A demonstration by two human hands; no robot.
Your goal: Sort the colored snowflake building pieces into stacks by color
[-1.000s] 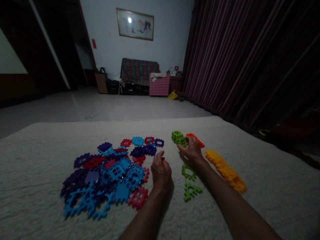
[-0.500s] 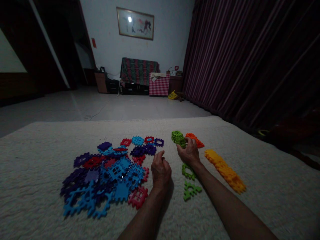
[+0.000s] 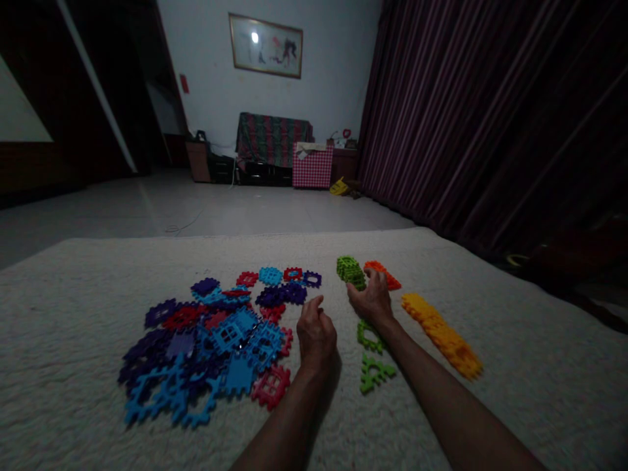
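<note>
My right hand (image 3: 371, 297) is at the near end of a stack of lime-green interlocking plastic tiles (image 3: 350, 271). Its thumb and fingers are spread on either side of that end, slightly apart from it. Below the wrist lie a green open-framed tile (image 3: 369, 336) and a green triangular tile (image 3: 375, 374), both flat. My left hand (image 3: 316, 332) rests on the pale fleecy cover, fingers loosely curled with a gap at the thumb and nothing visible in them. It is nearest to the heap of blue tiles (image 3: 239, 374), purple tiles (image 3: 147, 353) and red tiles (image 3: 272, 386).
A long row of yellow tiles (image 3: 441, 335) lies right of my right forearm. Orange triangular tiles (image 3: 383, 275) sit beyond my right hand. The pale cover (image 3: 147, 258) ends at a tiled floor (image 3: 275, 209), with a purple curtain (image 3: 466, 131) at the right.
My right hand's fingers have parted a little from the green stack, leaving more of its near end visible. My left hand stays where it was.
</note>
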